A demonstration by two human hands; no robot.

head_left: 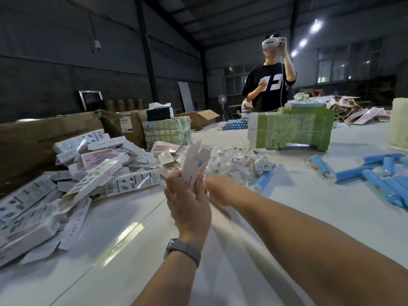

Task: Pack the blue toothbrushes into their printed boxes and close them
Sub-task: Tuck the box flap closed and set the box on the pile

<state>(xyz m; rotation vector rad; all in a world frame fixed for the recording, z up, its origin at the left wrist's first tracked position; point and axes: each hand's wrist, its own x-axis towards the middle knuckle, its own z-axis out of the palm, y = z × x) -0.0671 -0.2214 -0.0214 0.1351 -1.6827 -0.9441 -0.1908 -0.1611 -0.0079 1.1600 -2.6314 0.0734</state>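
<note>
My left hand (187, 202) grips a white printed box (194, 164), held upright above the white table (132, 250) with its top flaps standing open. My right hand (220, 191) is just right of the box, blurred, knuckles up, fingers curled; whether it holds anything cannot be told. A blue toothbrush (263, 181) lies on the table just beyond my right hand. Several more blue toothbrushes (384, 180) lie scattered at the right. A heap of printed boxes (88, 173) covers the left of the table.
Clear plastic wrappers (229, 160) are piled behind my hands. A green printed carton stack (291, 129) stands farther back, brown cardboard cartons (44, 138) at the left. Across the table stands a person (269, 85) wearing a headset.
</note>
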